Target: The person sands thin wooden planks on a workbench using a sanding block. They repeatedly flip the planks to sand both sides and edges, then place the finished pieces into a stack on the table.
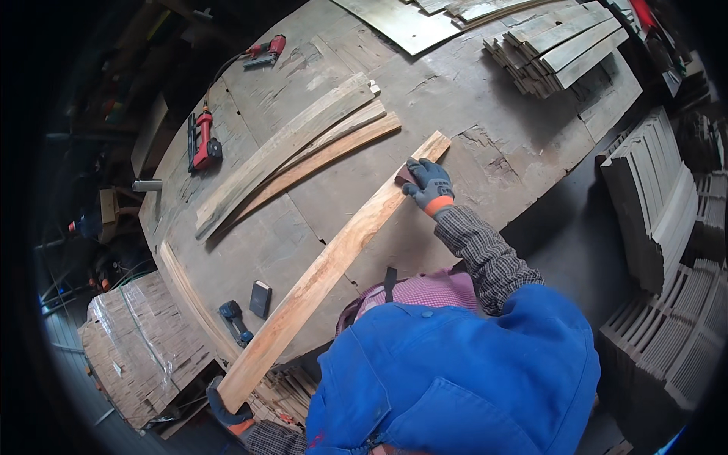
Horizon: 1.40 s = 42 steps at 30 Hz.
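Note:
A long pale wooden board [318, 274] lies aslant across the near edge of the table, its lower left end jutting past the edge. My left hand [225, 406], in a grey glove with an orange cuff, is closed around that jutting end; part of its fingers is hidden under the wood. Near the board's far end, my right hand [431, 186], gloved alike, is closed on a small reddish-brown sanding block [404, 177], which rests on the board's upper face.
Several loose boards [303, 155] lie beyond mine on the worn table [470, 220]. Red nail guns [203, 140] sit at the far left. A blue cordless tool [236, 322] and a dark block [260, 299] lie near the left edge. Stacked slats [561, 45] stand far right.

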Available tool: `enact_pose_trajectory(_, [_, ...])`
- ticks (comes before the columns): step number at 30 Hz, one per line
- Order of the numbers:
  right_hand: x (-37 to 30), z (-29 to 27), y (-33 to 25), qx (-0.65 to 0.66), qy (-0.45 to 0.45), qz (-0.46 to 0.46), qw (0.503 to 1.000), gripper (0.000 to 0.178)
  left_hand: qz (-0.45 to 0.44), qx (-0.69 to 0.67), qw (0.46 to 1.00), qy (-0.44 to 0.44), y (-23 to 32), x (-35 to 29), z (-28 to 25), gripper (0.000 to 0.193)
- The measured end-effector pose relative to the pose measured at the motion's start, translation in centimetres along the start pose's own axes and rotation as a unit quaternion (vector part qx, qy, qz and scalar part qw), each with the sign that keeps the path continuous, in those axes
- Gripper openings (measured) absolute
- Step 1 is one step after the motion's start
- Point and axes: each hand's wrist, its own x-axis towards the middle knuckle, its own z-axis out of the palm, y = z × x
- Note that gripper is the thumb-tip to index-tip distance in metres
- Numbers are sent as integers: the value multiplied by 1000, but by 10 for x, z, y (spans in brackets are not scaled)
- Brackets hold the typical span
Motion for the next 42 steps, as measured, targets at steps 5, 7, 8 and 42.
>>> enact_pose_trajectory(5, [45,-11,37,-8,-8,104,995,65,48,86,994,51,-22,10,7,47])
enact_pose_trajectory(7, [76,-17,62,-71,-10,150,986,63,82,102,989,72,-26,17,5,47])
enact_pose_trajectory(8, [88,-20,70,-63,-7,168,984,64,71,93,990,73,-26,19,4,47])
enact_pose_trajectory(42, [40,26,64,55,-12,70,996,67,156,144,972,101,63,14,-27,46])
